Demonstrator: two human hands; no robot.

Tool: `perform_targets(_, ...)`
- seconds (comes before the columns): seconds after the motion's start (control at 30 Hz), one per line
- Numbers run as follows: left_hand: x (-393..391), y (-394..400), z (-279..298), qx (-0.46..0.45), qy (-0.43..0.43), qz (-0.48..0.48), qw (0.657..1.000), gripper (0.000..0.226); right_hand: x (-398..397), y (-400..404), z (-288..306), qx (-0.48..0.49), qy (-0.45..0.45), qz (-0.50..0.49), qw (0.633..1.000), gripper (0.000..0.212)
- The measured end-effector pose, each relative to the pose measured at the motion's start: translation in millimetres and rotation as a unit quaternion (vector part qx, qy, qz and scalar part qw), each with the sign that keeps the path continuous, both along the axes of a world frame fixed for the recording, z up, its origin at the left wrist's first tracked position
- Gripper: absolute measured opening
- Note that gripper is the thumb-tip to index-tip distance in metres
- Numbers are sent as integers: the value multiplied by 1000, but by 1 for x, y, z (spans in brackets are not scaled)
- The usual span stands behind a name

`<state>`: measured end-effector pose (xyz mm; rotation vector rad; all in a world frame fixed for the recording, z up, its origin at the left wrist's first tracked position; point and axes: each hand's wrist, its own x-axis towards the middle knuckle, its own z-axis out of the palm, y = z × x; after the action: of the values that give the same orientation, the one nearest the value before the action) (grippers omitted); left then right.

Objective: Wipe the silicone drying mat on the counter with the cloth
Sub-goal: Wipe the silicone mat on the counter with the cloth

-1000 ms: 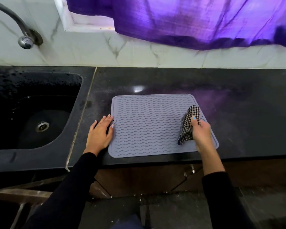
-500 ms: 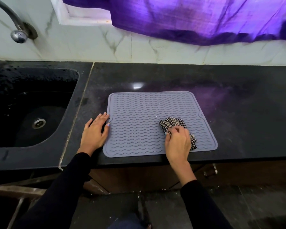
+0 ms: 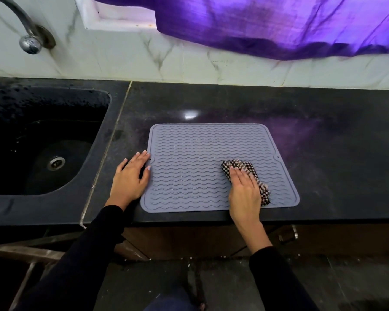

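A grey silicone drying mat [image 3: 202, 158] with wavy ridges lies flat on the black counter [image 3: 323, 153], close to its front edge. My right hand [image 3: 244, 191] presses a black-and-white checked cloth [image 3: 245, 168] flat onto the mat's right front part; the cloth shows beyond my fingertips and along the right side of my hand. My left hand [image 3: 130, 176] lies flat on the counter at the mat's left edge, its fingertips touching the mat's rim, with nothing in it.
A black sink [image 3: 43, 140] with a metal drain sits to the left, with a tap [image 3: 29, 41] above it. White marble tiles back the counter, and a purple curtain [image 3: 279, 23] hangs over them. Cabinet fronts and dark floor lie below the counter edge.
My right hand brought the cloth down from a raised hold at the mat's right edge, flattened it on the mat and moved it left. The left hand stayed at the mat's left edge.
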<state>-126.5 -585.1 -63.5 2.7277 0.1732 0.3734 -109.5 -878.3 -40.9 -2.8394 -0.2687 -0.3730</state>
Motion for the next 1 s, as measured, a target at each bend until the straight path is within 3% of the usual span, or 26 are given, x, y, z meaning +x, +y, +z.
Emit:
perform_targets(0.13, 1, 1, -2, 10, 4, 0, 1000, 53, -1, -6, -2, -19, 61, 1, 998, 64)
perform_targets(0.43, 1, 0, 0, 17, 12, 3, 1000, 54, 8, -17, 20, -25, 116, 16, 993, 47)
perform_targets(0.53, 1, 0, 0, 21, 16, 2, 1000, 55, 31, -40, 40, 131, 212, 12, 968, 37)
perform_targets(0.6, 0, 1, 1, 17, 19, -1, 1000, 56, 46, -59, 52, 347, 265, -49, 898, 28)
perform_targets(0.63, 0, 0, 1, 15, 20, -3, 1000, 57, 51, -66, 57, 422, 241, -103, 868, 30)
perform_targets(0.67, 0, 0, 2, 14, 20, -3, 1000, 57, 53, -69, 61, 441, 206, -152, 860, 32)
perform_targets(0.7, 0, -1, 2, 13, 21, -2, 1000, 57, 53, -68, 65, 439, 160, -190, 863, 30)
perform_targets(0.73, -1, -1, 2, 14, 23, 0, 1000, 57, 48, -63, 66, 386, 115, -201, 893, 28)
perform_targets(0.83, -1, -2, 2, 19, 25, 0, 1000, 57, 22, -39, 54, 213, 73, -146, 963, 39)
perform_targets(0.93, 0, -2, 1, 18, 25, 0, 1000, 57, 3, -20, 4, 68, 69, -49, 994, 46)
perform_targets(1.0, 0, -2, 1, 22, 26, 0, 999, 57, 3, -20, -13, 41, 61, -37, 997, 49)
